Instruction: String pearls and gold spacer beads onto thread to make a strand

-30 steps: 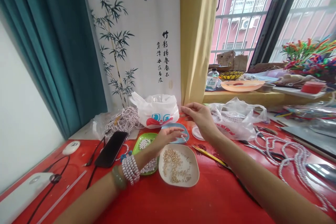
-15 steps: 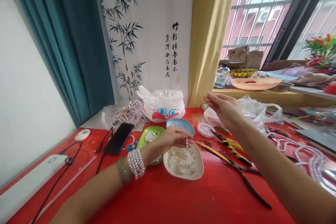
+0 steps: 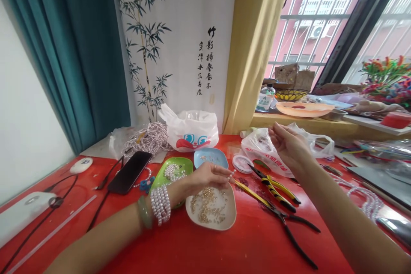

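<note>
My left hand (image 3: pixel 207 177) hovers over the white dish (image 3: pixel 228 216) of small gold beads, its fingertips pinched on a short piece of white pearl beads. A pearl bracelet and a green bangle sit on that wrist. My right hand (image 3: pixel 288 144) is raised to the right above the white plastic bag (image 3: pixel 257 147), fingers curled and pinched together; a thin thread may run from it but I cannot make it out. Behind the white dish stand a green dish (image 3: pixel 162 174) of pearls and a blue dish (image 3: pixel 210 157).
Yellow-handled pliers (image 3: pixel 276 188) and black-handled pliers (image 3: pixel 290 229) lie on the red table right of the dishes. A thread spool (image 3: pixel 240 163), a black phone (image 3: pixel 129 171), a heap of pearl strands (image 3: pixel 146 137) and a printed plastic bag (image 3: pixel 191 130) lie behind. More pearl strands (image 3: pixel 369 201) at right.
My right hand has drawn away to the right, from above the blue dish to over the white bag. My left hand has dropped closer to the white dish. The view shifted.
</note>
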`<state>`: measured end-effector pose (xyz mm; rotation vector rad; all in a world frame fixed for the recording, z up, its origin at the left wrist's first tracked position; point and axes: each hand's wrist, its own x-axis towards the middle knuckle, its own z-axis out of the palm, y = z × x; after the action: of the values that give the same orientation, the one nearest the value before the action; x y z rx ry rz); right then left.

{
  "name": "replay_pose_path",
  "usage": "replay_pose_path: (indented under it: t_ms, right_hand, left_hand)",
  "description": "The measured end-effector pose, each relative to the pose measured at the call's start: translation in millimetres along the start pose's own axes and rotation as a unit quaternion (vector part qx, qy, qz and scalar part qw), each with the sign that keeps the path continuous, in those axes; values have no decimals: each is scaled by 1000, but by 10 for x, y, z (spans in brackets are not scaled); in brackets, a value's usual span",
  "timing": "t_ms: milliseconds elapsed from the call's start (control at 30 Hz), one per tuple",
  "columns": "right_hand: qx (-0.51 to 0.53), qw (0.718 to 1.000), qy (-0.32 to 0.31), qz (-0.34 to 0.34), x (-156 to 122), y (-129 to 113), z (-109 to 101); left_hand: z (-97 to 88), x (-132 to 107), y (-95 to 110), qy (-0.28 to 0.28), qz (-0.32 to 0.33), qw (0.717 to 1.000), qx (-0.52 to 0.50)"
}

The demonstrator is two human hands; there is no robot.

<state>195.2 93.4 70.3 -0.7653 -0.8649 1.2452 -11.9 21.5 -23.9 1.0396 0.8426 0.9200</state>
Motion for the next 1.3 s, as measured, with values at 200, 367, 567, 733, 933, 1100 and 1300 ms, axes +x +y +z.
replay_pose_path:
  t_ms: [200,367,567,733,933,1100,1300]
  right_hand:
    - [4,1000,22,-7,96,-15,-142]
    - [-4,999,39,-8,151,-31,-236]
    - [-8,996,89,-18,222,-57,-326]
    - [-12,993,115,-22,242,-85,-368]
    - [-35,993,106,-38,201,-147,-376]
    - [-69,993,83,-50,146,-135,-354]
    - [-152,986,35,-59,-3,5,-312]
  left_hand:
    - [6,48,-46,22,-1,999,31]
    - [22,67,-49,33,6,997,64]
    - [25,49,-46,38,9,994,104]
    - [113,12,-51,34,12,990,133]
    - [219,8,-201,19,21,980,199]
    - [168,-18,-203,32,35,952,302]
    - [-117,-138,41,73,58,917,388]
